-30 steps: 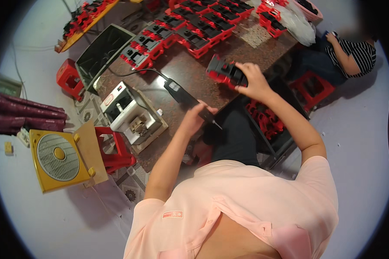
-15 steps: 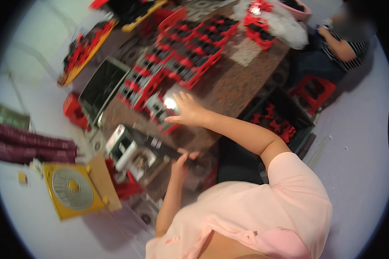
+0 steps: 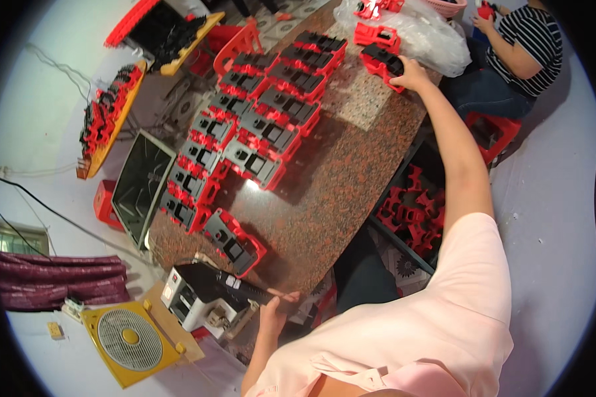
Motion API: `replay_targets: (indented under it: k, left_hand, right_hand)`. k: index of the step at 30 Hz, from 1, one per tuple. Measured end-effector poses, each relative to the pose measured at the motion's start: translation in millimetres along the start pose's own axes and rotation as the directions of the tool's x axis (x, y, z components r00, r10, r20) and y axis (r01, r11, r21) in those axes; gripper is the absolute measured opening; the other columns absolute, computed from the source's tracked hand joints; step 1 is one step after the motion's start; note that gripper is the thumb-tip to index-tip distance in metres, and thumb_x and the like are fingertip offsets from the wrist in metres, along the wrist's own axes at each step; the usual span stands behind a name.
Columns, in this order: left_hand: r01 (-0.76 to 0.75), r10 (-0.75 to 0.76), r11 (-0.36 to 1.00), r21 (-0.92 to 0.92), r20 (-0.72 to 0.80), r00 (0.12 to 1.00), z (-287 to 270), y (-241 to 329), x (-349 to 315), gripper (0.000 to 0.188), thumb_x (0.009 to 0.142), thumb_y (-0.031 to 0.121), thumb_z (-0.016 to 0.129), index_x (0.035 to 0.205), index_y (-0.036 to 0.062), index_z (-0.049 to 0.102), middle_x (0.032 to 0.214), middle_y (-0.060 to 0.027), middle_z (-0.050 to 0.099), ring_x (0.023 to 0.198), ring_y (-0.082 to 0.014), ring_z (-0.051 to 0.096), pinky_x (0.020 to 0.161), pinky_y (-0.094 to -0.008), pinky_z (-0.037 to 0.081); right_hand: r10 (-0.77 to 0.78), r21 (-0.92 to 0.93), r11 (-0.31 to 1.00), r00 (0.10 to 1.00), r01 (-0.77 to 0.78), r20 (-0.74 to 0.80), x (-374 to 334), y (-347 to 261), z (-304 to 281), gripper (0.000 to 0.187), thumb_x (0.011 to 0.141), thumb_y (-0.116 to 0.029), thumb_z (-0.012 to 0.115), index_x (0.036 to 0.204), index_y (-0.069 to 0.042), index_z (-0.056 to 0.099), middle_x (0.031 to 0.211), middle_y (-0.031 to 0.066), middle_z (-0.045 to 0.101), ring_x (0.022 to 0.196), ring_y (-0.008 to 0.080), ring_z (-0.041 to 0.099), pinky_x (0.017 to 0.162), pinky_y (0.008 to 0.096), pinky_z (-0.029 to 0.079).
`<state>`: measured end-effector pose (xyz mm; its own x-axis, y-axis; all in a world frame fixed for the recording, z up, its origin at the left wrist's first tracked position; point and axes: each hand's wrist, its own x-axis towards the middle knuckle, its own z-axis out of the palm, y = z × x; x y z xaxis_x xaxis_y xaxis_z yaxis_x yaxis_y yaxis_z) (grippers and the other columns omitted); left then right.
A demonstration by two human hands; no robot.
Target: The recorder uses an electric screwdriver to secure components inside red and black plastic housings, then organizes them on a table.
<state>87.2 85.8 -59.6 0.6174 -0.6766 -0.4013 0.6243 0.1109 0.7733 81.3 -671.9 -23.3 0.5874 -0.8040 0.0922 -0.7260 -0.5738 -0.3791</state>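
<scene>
My right hand (image 3: 412, 75) reaches to the far right of the stone table, thumb and fingers closed around the near end of a red-and-black plastic housing (image 3: 381, 61). The housing rests on the table beside a clear plastic bag. Low in the view, my left hand (image 3: 275, 313) is held beside a small black-and-white bench machine (image 3: 205, 301), fingers stretched out and nothing visible in them. One separate red-and-black housing (image 3: 230, 242) lies at the table's near left end, close to the machine. Several more housings (image 3: 266, 130) stand in rows across the table's left half.
Loose red parts fill a dark crate (image 3: 414, 210) below the table's right edge. A person in a striped top (image 3: 528, 49) sits at far right on a red stool (image 3: 493, 135). A yellow fan (image 3: 129, 337) stands lower left, a dark bin (image 3: 142, 188) left of the table (image 3: 298, 228).
My right hand has gone from the housing near the table's front left to the housing at far right and closed on it. My left hand stays by the machine. The view has turned.
</scene>
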Motion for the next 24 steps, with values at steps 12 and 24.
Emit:
replay_targets:
  k: [12,24]
  left_hand:
    - [-0.037,0.035,0.999,0.031,0.037,0.999,-1.3,-1.9,4.1,0.022,0.095,0.021,0.061,0.106,0.0038,0.054,0.093,-0.017,0.069,0.107,-0.0349,0.066,0.107,-0.0527,0.044]
    - [-0.044,0.045,0.999,0.031,-0.05,0.998,-6.1,-8.1,-3.0,0.024,0.093,0.022,0.062,0.106,0.0041,0.053,0.093,-0.0193,0.07,0.105,-0.0399,0.067,0.104,-0.0556,0.046]
  right_hand:
    - [-0.647,0.387,0.732,0.749,0.56,0.141,-337.0,-204.3,-14.1,0.071,0.066,-0.025,0.083,0.128,-0.004,0.057,0.115,0.0191,0.062,0.112,0.0393,0.057,0.098,0.0478,0.047]
    - [-0.495,0.183,0.848,0.867,0.497,-0.061,-230.0,-187.5,-7.7,0.088,0.081,-0.046,0.075,0.146,0.0,0.04,0.151,0.0279,0.037,0.137,0.0469,0.038,0.115,0.0519,0.036]
